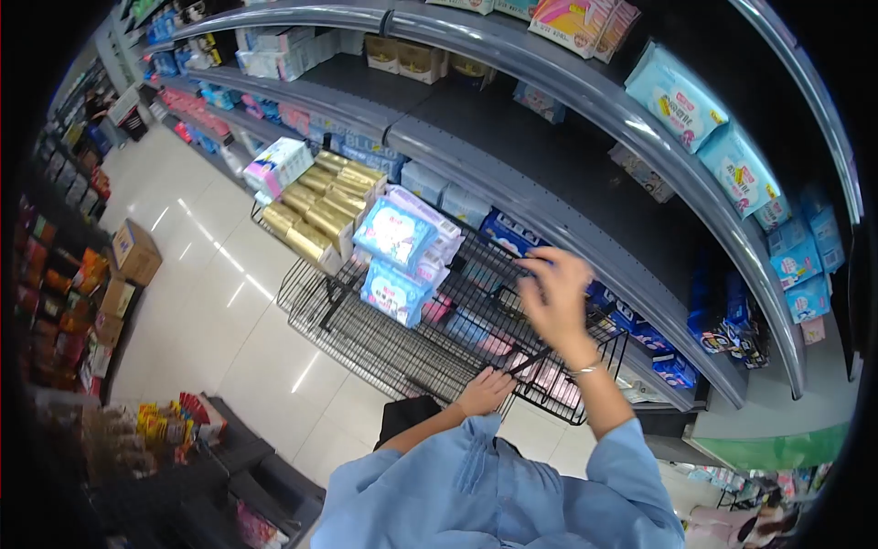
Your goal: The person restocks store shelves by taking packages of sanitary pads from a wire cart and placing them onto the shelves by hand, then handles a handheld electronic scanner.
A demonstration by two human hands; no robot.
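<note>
A black wire cart [338,352] stretches along the shelf in front of me. My left hand [487,391] rests on its near edge, fingers closed over the wire. Raised above the cart's shelf side is my right hand [556,295], slightly blurred, its fingers bent and apart with nothing visible in them. Light-blue soft packs [395,233] lie stacked in the middle of the cart, with pale purple packs [445,240] behind them. Gold boxes [320,215] fill the far end, and a white carton [277,167] sits on top of these.
Curved grey shelves [512,178] run along the right, holding blue-green packs [675,99] and dark-blue packs [512,231]. Cardboard boxes [135,253] stand across the tiled aisle [215,302]. A dark display stand [238,439] with snacks is at lower left. Far down the aisle is another person [99,108].
</note>
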